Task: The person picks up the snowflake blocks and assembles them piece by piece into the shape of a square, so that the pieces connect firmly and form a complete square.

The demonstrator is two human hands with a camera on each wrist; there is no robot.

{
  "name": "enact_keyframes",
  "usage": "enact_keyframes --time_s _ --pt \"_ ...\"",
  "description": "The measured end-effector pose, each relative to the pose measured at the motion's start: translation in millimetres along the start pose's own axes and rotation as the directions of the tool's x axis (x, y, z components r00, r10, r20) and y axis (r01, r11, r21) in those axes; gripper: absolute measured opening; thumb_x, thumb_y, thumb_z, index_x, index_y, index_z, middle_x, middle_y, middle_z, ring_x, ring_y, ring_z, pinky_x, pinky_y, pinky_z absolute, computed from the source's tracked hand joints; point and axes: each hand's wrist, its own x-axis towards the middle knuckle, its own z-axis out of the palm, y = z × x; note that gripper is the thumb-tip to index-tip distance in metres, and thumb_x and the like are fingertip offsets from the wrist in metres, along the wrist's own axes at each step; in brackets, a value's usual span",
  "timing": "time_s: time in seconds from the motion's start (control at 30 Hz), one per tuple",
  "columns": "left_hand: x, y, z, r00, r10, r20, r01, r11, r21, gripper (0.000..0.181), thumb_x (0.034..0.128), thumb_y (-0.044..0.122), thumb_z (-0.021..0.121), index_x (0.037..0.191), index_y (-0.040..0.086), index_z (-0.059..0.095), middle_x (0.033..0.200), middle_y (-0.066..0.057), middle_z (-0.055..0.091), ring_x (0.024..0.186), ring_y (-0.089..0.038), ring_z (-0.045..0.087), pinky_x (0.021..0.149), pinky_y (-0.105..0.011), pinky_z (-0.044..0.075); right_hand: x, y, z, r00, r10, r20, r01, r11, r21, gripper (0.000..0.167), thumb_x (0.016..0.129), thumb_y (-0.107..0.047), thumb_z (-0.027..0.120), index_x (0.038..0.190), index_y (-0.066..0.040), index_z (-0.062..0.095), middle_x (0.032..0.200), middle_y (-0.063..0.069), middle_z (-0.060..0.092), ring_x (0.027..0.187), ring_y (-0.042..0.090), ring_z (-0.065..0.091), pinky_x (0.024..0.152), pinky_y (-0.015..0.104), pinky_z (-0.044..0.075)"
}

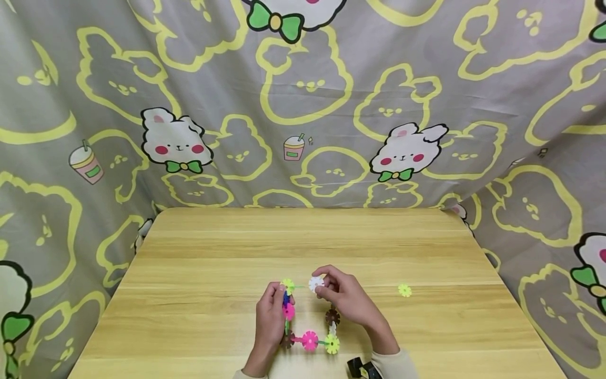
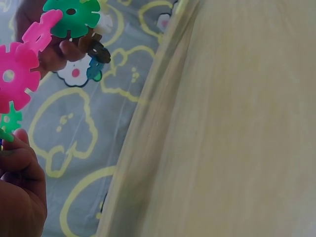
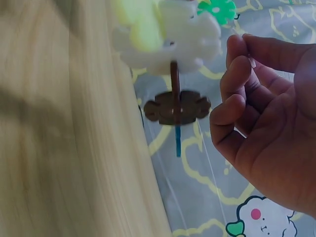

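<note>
In the head view, a chain of colourful slotted plastic snowflake discs hangs in a U shape between the hands. My left hand (image 1: 271,315) grips its left side, by a yellow-green disc (image 1: 287,286) and a blue disc (image 1: 286,299). A white disc (image 1: 316,284) is pinched between the thumb and fingers of my right hand (image 1: 349,296). Between the white and yellow-green discs a thin green disc (image 1: 300,287) shows edge-on; whether it joins the white one I cannot tell. Pink disc (image 1: 310,341) and yellow disc (image 1: 332,343) form the bottom. A brown disc (image 1: 333,316) ends the right side, near the right hand.
One loose yellow-green disc (image 1: 404,290) lies on the wooden table (image 1: 213,247) to the right of the hands. Below the right wrist is a black device (image 1: 363,367). A grey patterned curtain (image 1: 293,200) surrounds the table's back and sides.
</note>
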Motion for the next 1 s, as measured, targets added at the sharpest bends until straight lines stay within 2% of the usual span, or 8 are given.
enact_keyframes --time_s 0.27,0.43,0.6,0.87,1.0 --pt "-0.6 -0.8 0.3 1.0 -0.004 0.016 0.003 1.0 0.017 0.027 0.1049 0.024 0.042 0.097 0.004 0.058 0.077 -0.01 0.063 0.055 -0.006 0.05 0.049 -0.02 0.042 2.1 -3.0 5.9 1.0 -0.011 0.013 0.011 1.0 -0.014 0.023 0.093 -0.022 0.066 0.115 -0.025 0.061 0.079 0.001 0.06 0.06 0.004 0.047 0.055 0.02 0.044" --pt "-1.0 -0.9 1.2 1.0 -0.018 0.007 0.018 0.999 0.035 0.026 0.1044 0.024 0.043 0.095 0.006 0.059 0.077 -0.01 0.063 0.056 -0.007 0.051 0.051 -0.02 0.044 2.8 -3.3 8.8 1.0 -0.019 -0.017 0.019 1.0 -0.012 0.023 0.091 -0.021 0.067 0.114 -0.02 0.062 0.079 0.003 0.061 0.06 0.005 0.049 0.055 0.02 0.044" --pt "-0.5 0.6 2.5 0.999 -0.032 -0.022 0.034 0.997 0.07 0.024 0.1039 0.021 0.044 0.094 0.007 0.06 0.076 -0.009 0.065 0.056 -0.006 0.051 0.051 -0.019 0.044 3.7 -2.5 13.2 0.998 0.004 -0.06 -0.003 1.0 0.023 0.023 0.09 -0.018 0.068 0.113 -0.014 0.064 0.079 0.002 0.065 0.061 0.01 0.054 0.055 0.021 0.047" --pt "-9.7 29.7 3.0 0.999 -0.015 -0.039 0.017 0.997 0.074 0.021 0.1025 0.013 0.046 0.091 0.003 0.061 0.075 -0.017 0.065 0.054 -0.004 0.05 0.049 -0.019 0.043 5.8 -1.3 18.6 0.996 0.036 -0.075 -0.033 0.998 0.047 0.023 0.09 -0.017 0.068 0.112 -0.01 0.065 0.078 0.002 0.067 0.063 0.01 0.059 0.055 0.022 0.048" --pt "-11.1 32.6 3.2 0.998 -0.031 -0.047 0.035 0.996 0.079 0.022 0.1028 0.015 0.046 0.093 0.003 0.061 0.075 -0.015 0.065 0.054 -0.004 0.05 0.05 -0.019 0.042 6.8 0.9 20.6 0.996 0.047 -0.076 -0.044 0.998 0.05 0.024 0.09 -0.016 0.068 0.112 -0.008 0.065 0.079 0.003 0.068 0.064 0.01 0.06 0.055 0.021 0.048"
